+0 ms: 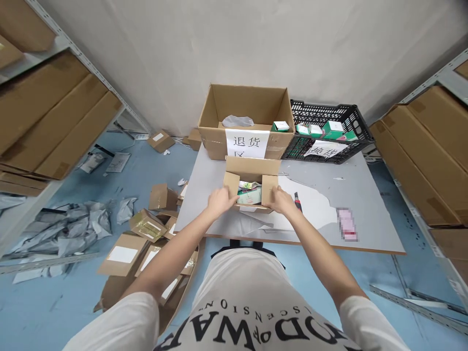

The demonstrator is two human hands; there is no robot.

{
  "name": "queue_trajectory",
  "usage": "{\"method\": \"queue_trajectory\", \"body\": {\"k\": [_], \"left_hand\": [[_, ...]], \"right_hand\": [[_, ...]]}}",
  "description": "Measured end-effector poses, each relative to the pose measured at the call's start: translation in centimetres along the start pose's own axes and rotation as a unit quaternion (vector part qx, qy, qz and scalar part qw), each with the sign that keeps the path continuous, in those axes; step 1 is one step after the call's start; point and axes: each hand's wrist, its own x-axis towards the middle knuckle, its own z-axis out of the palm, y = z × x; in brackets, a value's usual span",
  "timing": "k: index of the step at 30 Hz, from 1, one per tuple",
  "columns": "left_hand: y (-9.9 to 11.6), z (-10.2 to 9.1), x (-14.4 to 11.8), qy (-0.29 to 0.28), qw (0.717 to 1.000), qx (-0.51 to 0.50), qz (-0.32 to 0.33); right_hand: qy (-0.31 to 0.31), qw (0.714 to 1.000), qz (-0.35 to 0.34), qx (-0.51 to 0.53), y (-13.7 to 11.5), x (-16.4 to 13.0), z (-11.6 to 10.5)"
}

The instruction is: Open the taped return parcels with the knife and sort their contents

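Note:
A small open cardboard box stands on the table in front of me, with its flaps raised or folded outward. My left hand grips its left side at the flap, thumb near the opening. On the opposite side, my right hand holds the right flap, fingers partly hidden behind the cardboard. Inside lies a pale green carton, with a colourful crumpled packet behind it. A black and red utility knife lies just right of my right hand.
Behind stand a large labelled carton and a black plastic crate holding green-white boxes. A pink item lies on the table, right. Discarded boxes and grey mailing bags cover the floor, left. Shelves flank both sides.

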Motion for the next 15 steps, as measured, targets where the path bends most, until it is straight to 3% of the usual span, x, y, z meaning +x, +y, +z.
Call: {"method": "queue_trajectory", "body": {"k": [3, 6, 10, 15], "left_hand": [[2.9, -0.7, 3.8, -0.023, 0.989, 0.02, -0.144], [4.3, 0.3, 6.6, -0.074, 0.97, 0.015, -0.232], [3.5, 2.1, 8.2, -0.108, 0.964, 0.027, -0.241], [1.9, 2.8, 9.0, -0.135, 0.973, -0.02, -0.187]], "right_hand": [[-0.078, 0.991, 0.105, -0.025, -2.8, 3.9, -1.2], [-0.067, 0.983, 0.165, -0.036, -5.2, 6.3, -0.4], [-0.077, 0.98, 0.173, -0.058, -5.8, 7.0, 0.7], [-0.063, 0.996, 0.066, -0.021, -3.3, 6.3, -0.6]]}}
